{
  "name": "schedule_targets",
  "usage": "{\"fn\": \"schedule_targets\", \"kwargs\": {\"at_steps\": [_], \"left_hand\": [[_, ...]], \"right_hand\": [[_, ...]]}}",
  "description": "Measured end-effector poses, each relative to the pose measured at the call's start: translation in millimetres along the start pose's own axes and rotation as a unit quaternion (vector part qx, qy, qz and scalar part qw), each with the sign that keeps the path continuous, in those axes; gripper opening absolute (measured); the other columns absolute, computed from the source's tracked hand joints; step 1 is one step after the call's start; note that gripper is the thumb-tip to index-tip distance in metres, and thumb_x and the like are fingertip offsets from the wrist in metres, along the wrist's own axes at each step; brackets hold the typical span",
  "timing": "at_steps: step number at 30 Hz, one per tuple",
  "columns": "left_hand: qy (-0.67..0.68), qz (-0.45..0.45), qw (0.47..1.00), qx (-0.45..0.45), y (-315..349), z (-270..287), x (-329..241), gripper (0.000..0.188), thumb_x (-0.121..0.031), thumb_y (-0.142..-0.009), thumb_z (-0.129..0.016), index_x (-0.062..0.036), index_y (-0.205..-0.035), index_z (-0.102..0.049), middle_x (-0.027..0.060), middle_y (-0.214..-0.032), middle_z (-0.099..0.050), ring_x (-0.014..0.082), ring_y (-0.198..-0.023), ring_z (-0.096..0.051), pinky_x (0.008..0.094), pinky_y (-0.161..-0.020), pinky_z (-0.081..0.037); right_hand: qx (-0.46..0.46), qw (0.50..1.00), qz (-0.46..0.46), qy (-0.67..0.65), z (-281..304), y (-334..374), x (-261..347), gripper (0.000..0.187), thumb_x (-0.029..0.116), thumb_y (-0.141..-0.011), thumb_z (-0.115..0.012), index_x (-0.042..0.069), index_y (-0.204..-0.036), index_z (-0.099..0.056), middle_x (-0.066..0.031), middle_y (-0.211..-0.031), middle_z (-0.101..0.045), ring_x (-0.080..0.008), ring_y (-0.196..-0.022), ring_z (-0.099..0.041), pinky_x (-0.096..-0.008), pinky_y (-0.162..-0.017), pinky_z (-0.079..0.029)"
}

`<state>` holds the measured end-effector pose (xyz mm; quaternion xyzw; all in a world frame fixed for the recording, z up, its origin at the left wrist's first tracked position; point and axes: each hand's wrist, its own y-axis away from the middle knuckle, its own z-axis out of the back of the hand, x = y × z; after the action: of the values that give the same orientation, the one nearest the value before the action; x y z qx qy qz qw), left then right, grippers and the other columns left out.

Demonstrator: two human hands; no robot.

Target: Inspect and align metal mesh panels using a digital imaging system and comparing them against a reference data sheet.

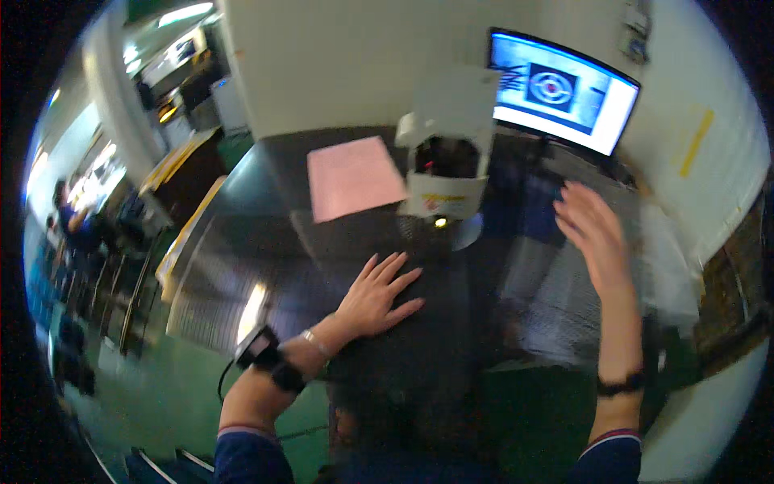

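Note:
My left hand [376,298] rests on or just over the dark tabletop [274,242], fingers spread and nothing in them. A bracelet and a strapped black device with a cable are on that forearm. Farther right my right hand [594,230] is raised in front of the monitor [564,85], its fingers stretched out and slightly blurred, also holding nothing. Between the hands, toward the back, stands a white machine [447,194] with a dark opening, a red glint inside and a small yellowish light at its base. The monitor displays a round ring-shaped picture with a dark centre.
A pink sheet [355,177] lies left of the machine. Clear plastic [665,266] and a greyish sheet [556,298] cover the table's right side. Stools [121,282] and a seated person [76,218] are off to the left. Walls stand behind and to the right.

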<state>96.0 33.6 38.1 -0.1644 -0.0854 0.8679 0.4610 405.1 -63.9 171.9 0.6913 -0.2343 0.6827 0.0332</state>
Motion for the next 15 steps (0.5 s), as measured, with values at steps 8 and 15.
{"fn": "schedule_targets", "kwargs": {"at_steps": [8,15], "left_hand": [[0.073,-0.069,0.994,0.051,58.9,35.6,-8.5,0.061,-0.041,-0.085,-0.057,-0.0111,-0.135,-0.039,0.0204,-0.139,-0.033,0.0355,-0.13,-0.03,0.0512,-0.107,-0.022],[0.15,0.152,0.91,-0.355,173.3,88.9,-26.2,0.059,-0.013,-0.078,-0.07,-0.0035,-0.13,-0.043,0.0149,-0.132,-0.046,0.027,-0.127,-0.038,0.0432,-0.107,-0.025]], "right_hand": [[0.382,0.847,-0.349,-0.124,-2.8,198.4,-95.9,0.05,0.023,-0.087,-0.06,-0.001,-0.127,-0.041,-0.0197,-0.12,-0.051,-0.032,-0.111,-0.052,-0.0462,-0.095,-0.042],[0.113,0.875,-0.405,-0.241,-105.0,197.3,-115.1,0.046,0.039,-0.091,-0.047,0.0,-0.115,-0.05,-0.0218,-0.101,-0.061,-0.036,-0.086,-0.063,-0.0444,-0.068,-0.055]]}}
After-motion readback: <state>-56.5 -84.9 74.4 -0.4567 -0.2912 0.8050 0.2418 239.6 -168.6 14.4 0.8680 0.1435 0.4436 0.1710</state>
